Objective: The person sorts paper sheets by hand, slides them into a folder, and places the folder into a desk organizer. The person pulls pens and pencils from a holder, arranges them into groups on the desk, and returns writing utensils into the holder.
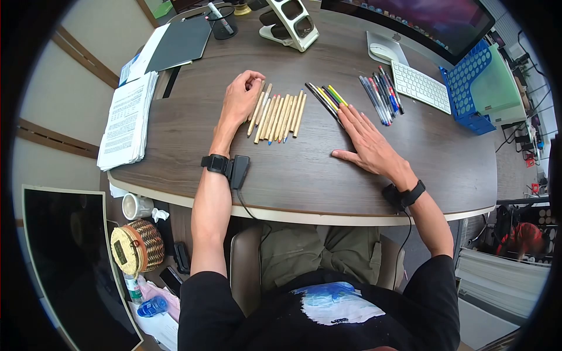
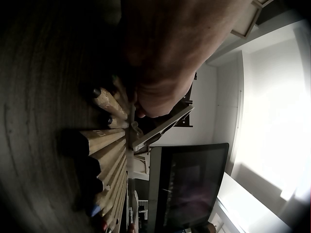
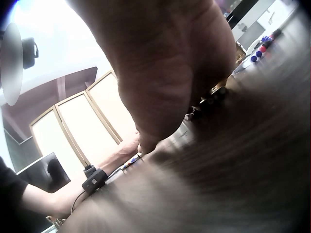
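Wooden pencils (image 1: 279,117) lie side by side in a row on the desk, with coloured tips at their near ends. My left hand (image 1: 240,96) is at the row's left end, its curled fingers and thumb at the upper end of a leftmost pencil (image 2: 109,103); its fingertips are partly hidden. To the right, a small group of black, yellow and green pens (image 1: 325,97) lies slanted. My right hand (image 1: 369,140) is spread out, palm down, fingertips at the lower right side of that group. Beyond it is another bunch of pens (image 1: 382,96), mostly blue, black and red.
A stack of papers (image 1: 129,120) stands at the desk's left. At the back are a mesh pen cup (image 1: 222,26), a white stand (image 1: 293,32) and a monitor (image 1: 421,23). A keyboard (image 1: 420,86), mouse (image 1: 383,52) and blue file holder (image 1: 468,111) occupy the right.
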The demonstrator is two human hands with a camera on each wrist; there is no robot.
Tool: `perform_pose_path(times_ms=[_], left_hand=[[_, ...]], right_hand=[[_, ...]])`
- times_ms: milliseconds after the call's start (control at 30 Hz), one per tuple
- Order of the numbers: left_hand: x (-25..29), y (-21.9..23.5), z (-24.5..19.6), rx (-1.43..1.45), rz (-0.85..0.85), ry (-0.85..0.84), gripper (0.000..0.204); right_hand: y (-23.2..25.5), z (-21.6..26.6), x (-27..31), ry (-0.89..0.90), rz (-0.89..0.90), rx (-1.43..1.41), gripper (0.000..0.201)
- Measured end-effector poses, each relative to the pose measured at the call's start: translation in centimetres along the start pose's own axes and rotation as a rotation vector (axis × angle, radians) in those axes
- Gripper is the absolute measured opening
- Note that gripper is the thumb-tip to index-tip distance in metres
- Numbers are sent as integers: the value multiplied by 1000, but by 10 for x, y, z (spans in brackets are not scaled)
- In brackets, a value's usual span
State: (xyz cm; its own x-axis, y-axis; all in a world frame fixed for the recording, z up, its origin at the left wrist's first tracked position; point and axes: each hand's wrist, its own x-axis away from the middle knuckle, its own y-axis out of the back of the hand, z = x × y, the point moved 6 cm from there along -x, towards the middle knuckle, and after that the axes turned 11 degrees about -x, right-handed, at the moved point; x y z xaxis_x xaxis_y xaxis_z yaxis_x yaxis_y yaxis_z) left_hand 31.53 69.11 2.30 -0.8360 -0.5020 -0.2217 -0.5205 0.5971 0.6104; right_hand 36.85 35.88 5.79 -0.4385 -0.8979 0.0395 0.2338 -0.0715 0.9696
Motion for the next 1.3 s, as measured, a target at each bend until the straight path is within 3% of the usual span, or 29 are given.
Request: perform_pose_path(times_ms=[1300], left_hand=[[-1,-1,1,-9,3,4,25]], right_hand=[[4,7,-4,51,-20,20,106]])
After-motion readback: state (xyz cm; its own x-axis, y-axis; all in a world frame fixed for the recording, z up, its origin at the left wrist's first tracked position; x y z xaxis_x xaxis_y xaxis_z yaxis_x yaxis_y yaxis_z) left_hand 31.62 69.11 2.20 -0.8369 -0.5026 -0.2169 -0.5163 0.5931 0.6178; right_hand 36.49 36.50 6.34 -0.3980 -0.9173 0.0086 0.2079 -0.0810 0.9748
